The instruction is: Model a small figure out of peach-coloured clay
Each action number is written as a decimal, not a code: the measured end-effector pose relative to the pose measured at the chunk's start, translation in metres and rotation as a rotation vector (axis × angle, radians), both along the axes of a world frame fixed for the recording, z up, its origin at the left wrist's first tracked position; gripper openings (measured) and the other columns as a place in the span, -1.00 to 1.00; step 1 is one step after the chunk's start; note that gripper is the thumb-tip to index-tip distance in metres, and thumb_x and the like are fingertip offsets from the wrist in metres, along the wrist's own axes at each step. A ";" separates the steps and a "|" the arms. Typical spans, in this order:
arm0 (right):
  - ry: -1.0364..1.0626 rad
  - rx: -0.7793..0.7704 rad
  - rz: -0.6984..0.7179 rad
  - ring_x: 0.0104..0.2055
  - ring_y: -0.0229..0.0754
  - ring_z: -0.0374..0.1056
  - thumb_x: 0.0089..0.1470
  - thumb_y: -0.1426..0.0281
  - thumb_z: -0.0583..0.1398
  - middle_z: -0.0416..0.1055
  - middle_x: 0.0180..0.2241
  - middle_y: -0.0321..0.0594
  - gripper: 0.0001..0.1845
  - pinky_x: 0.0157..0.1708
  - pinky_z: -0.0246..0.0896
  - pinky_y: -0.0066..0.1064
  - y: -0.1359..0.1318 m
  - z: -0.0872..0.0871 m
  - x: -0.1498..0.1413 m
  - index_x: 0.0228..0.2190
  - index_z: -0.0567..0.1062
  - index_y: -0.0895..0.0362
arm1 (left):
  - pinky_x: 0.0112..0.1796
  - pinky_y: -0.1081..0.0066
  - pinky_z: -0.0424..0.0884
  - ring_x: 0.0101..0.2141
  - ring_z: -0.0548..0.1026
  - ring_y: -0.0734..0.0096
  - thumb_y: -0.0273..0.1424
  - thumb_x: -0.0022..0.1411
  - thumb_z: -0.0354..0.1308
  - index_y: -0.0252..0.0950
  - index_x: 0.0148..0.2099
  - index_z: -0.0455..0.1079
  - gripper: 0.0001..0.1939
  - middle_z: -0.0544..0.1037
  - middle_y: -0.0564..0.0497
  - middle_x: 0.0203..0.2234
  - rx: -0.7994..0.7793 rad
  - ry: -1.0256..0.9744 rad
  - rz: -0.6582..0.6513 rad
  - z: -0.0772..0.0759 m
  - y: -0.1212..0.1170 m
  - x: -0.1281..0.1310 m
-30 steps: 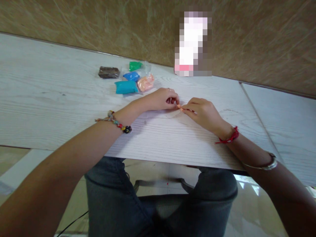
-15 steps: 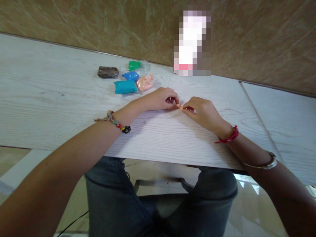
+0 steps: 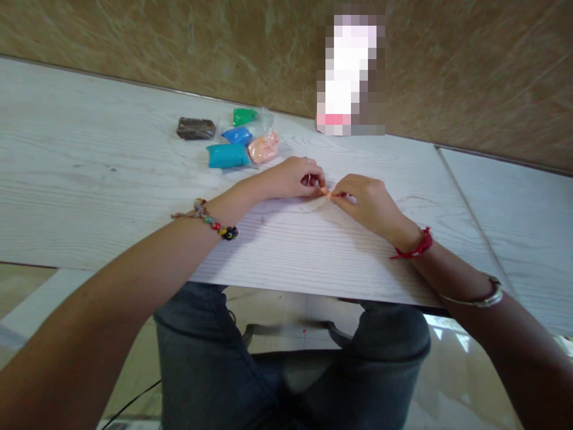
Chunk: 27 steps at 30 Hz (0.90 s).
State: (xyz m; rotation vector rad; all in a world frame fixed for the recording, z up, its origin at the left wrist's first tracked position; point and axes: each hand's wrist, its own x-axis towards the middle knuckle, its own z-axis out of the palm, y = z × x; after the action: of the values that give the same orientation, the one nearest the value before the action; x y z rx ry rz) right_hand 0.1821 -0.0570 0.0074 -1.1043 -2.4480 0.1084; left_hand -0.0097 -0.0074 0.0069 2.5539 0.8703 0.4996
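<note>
A small piece of peach-orange modelling clay (image 3: pixel 326 192) is pinched between my two hands, just above the white table. My left hand (image 3: pixel 302 177) grips its left end with thumb and fingertips. From the other side, my right hand (image 3: pixel 362 195) pinches the right end between thumb and index finger. The fingers cover part of the clay, so its full shape is hidden. Up and left of my left hand lies a clear packet of peach clay (image 3: pixel 264 147), next to a turquoise packet (image 3: pixel 228 156).
Behind those two packets are a blue packet (image 3: pixel 237 135), a green packet (image 3: pixel 244 116) and a brown block in clear wrap (image 3: pixel 196 128). A pixelated bright object (image 3: pixel 347 77) stands against the marbled wall (image 3: pixel 156 45). The white table (image 3: pixel 111 203) has a seam at right.
Both hands keep their pinch on the clay, with barely any finger movement. The whole view has shifted very slightly.
</note>
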 end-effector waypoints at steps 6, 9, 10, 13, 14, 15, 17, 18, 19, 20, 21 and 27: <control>-0.002 -0.020 -0.015 -0.41 -0.26 0.27 0.08 0.43 0.07 0.40 -0.46 -0.14 -0.75 -0.41 0.08 -0.42 0.000 0.000 -0.003 -0.57 0.43 0.21 | -0.42 0.55 0.17 -0.48 0.32 0.59 -0.40 0.07 0.11 -0.37 -0.27 0.46 -0.81 0.42 0.04 -0.49 0.007 0.005 -0.003 0.001 0.000 0.000; 0.005 -0.032 -0.015 -0.41 -0.26 0.26 0.07 0.44 0.07 0.39 -0.47 -0.16 -0.76 -0.41 0.07 -0.42 0.000 0.000 -0.003 -0.57 0.44 0.20 | -0.42 0.55 0.17 -0.48 0.32 0.59 -0.40 0.07 0.11 -0.37 -0.27 0.46 -0.81 0.42 0.04 -0.48 0.006 0.004 0.002 0.000 0.000 0.000; 0.005 -0.034 -0.017 -0.42 -0.27 0.25 0.06 0.44 0.08 0.39 -0.47 -0.16 -0.77 -0.41 0.07 -0.43 0.000 0.000 -0.003 -0.57 0.44 0.20 | -0.42 0.55 0.17 -0.48 0.32 0.59 -0.40 0.07 0.11 -0.36 -0.26 0.46 -0.81 0.43 0.04 -0.48 0.006 0.005 0.004 0.000 0.000 0.000; 0.026 -0.059 -0.030 -0.44 -0.28 0.26 0.01 0.46 0.12 0.41 -0.47 -0.18 -0.85 -0.42 0.09 -0.44 0.000 0.002 -0.002 -0.51 0.48 0.21 | -0.41 0.54 0.18 -0.47 0.33 0.57 -0.38 0.07 0.11 -0.36 -0.27 0.46 -0.80 0.43 0.04 -0.48 0.006 0.009 0.005 0.000 0.000 0.000; 0.044 -0.081 -0.039 -0.45 -0.28 0.27 0.00 0.45 0.14 0.42 -0.46 -0.19 -0.87 -0.42 0.10 -0.44 0.000 0.002 -0.001 -0.47 0.49 0.21 | -0.41 0.54 0.18 -0.47 0.33 0.57 -0.38 0.07 0.11 -0.36 -0.27 0.46 -0.80 0.43 0.04 -0.48 0.007 0.010 0.005 0.000 0.000 0.000; 0.066 -0.108 -0.051 -0.45 -0.28 0.28 -0.02 0.43 0.15 0.43 -0.45 -0.19 -0.88 -0.42 0.11 -0.45 0.000 0.003 -0.001 -0.43 0.49 0.20 | -0.41 0.53 0.18 -0.47 0.33 0.57 -0.38 0.07 0.11 -0.36 -0.27 0.46 -0.80 0.43 0.04 -0.48 0.007 0.011 0.003 0.000 0.000 0.000; 0.111 -0.154 -0.078 -0.44 -0.28 0.29 -0.04 0.40 0.18 0.45 -0.43 -0.21 -0.84 -0.43 0.12 -0.45 0.000 0.004 0.000 -0.37 0.49 0.20 | -0.41 0.53 0.18 -0.47 0.33 0.57 -0.38 0.07 0.11 -0.35 -0.27 0.46 -0.80 0.43 0.05 -0.49 0.011 0.011 0.001 0.000 0.000 0.000; 0.123 -0.161 -0.092 -0.44 -0.28 0.30 -0.06 0.39 0.19 0.46 -0.42 -0.21 -0.82 -0.44 0.12 -0.45 0.000 0.004 0.000 -0.35 0.49 0.20 | -0.40 0.53 0.18 -0.47 0.33 0.57 -0.38 0.07 0.11 -0.34 -0.27 0.46 -0.81 0.43 0.05 -0.49 0.013 0.010 0.000 0.000 0.000 0.000; 0.126 -0.156 -0.105 -0.44 -0.27 0.29 -0.07 0.39 0.20 0.46 -0.42 -0.20 -0.81 -0.44 0.12 -0.45 0.001 0.004 0.000 -0.35 0.48 0.20 | -0.40 0.53 0.18 -0.47 0.33 0.57 -0.38 0.06 0.12 -0.34 -0.27 0.46 -0.81 0.42 0.05 -0.49 0.013 0.010 -0.001 0.000 0.000 0.000; 0.118 -0.140 -0.116 -0.44 -0.27 0.29 -0.08 0.38 0.21 0.45 -0.42 -0.19 -0.81 -0.44 0.11 -0.45 0.001 0.003 0.000 -0.36 0.49 0.21 | -0.40 0.53 0.18 -0.47 0.33 0.57 -0.39 0.06 0.12 -0.34 -0.27 0.46 -0.81 0.43 0.06 -0.49 0.012 0.010 -0.001 0.000 0.000 0.000; 0.102 -0.118 -0.126 -0.44 -0.26 0.28 -0.08 0.37 0.21 0.45 -0.43 -0.19 -0.82 -0.44 0.11 -0.44 0.001 0.003 0.000 -0.38 0.49 0.21 | -0.39 0.53 0.18 -0.46 0.33 0.57 -0.40 0.06 0.12 -0.34 -0.26 0.46 -0.81 0.43 0.05 -0.49 0.008 0.010 -0.001 0.000 0.000 0.000; 0.044 -0.068 -0.146 -0.45 -0.26 0.26 -0.03 0.35 0.19 0.42 -0.48 -0.19 -0.84 -0.44 0.08 -0.43 0.002 -0.001 -0.004 -0.50 0.50 0.19 | -0.39 0.53 0.19 -0.44 0.34 0.55 -0.39 0.06 0.10 -0.36 -0.26 0.46 -0.79 0.45 0.03 -0.45 -0.013 0.008 0.003 -0.001 0.001 0.000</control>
State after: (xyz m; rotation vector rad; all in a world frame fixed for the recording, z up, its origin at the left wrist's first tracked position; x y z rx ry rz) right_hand 0.1785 -0.0546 0.0068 -1.2918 -2.3323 0.1692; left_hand -0.0100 -0.0065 0.0064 2.5450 0.8776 0.4838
